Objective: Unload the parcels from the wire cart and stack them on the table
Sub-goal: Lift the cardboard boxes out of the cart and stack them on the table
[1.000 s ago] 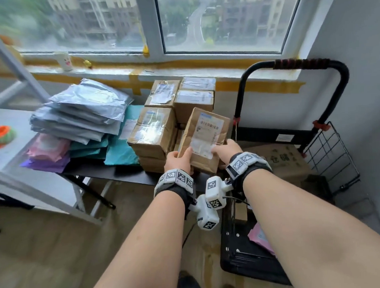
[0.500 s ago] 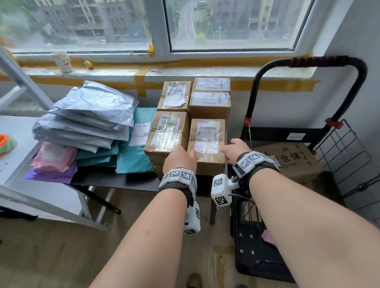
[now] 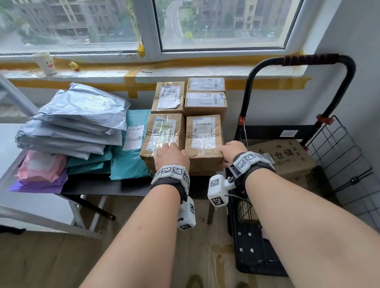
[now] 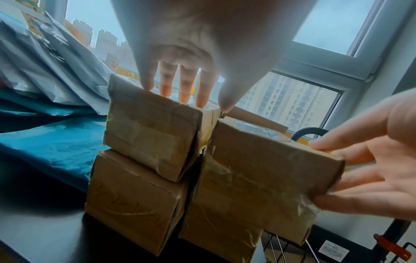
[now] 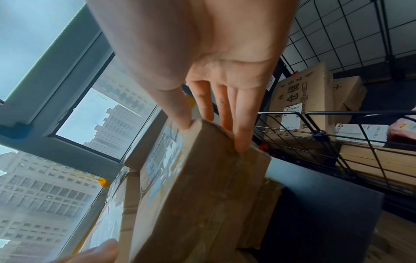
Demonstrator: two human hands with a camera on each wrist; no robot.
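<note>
Parcel, taped brown carton, sits atop the front-right stack on the table. Right hand fingers straight along its side; left hand flat on neighbour box. Looks stiff, light-ish; slick tape, so grip opp. side faces.

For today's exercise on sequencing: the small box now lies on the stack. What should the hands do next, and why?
Probably lift both hands away and reach to the wire cart: the box lies flat beside its neighbour, while the large carton waits.

"仓储" on cart's carton
</note>
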